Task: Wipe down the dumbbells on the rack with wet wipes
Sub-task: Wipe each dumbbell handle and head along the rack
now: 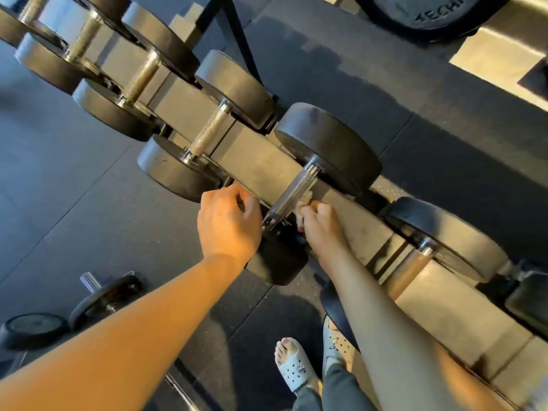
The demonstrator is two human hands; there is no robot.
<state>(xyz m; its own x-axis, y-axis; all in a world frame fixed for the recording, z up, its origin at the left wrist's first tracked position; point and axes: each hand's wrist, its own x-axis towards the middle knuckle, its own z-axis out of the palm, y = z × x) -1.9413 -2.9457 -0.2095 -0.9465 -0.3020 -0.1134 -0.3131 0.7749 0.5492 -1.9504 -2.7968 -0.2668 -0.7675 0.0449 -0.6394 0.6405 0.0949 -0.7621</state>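
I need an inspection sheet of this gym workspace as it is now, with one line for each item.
Surface: grey metal rack, sloped, carrying a row of dumbbells.
Job's things: black round-headed dumbbell with knurled steel handle lying on the rack; crumpled white wet wipe pressed against that handle.
Clutter: black weight plates lying on the dark rubber floor.
Hands: left hand grips the dumbbell's near head with curled fingers; right hand pinches the wipe.
Cables: nothing seen.
Surroundings: other black dumbbells along the row; large black disc beyond the rack; the person's feet in grey perforated slippers.
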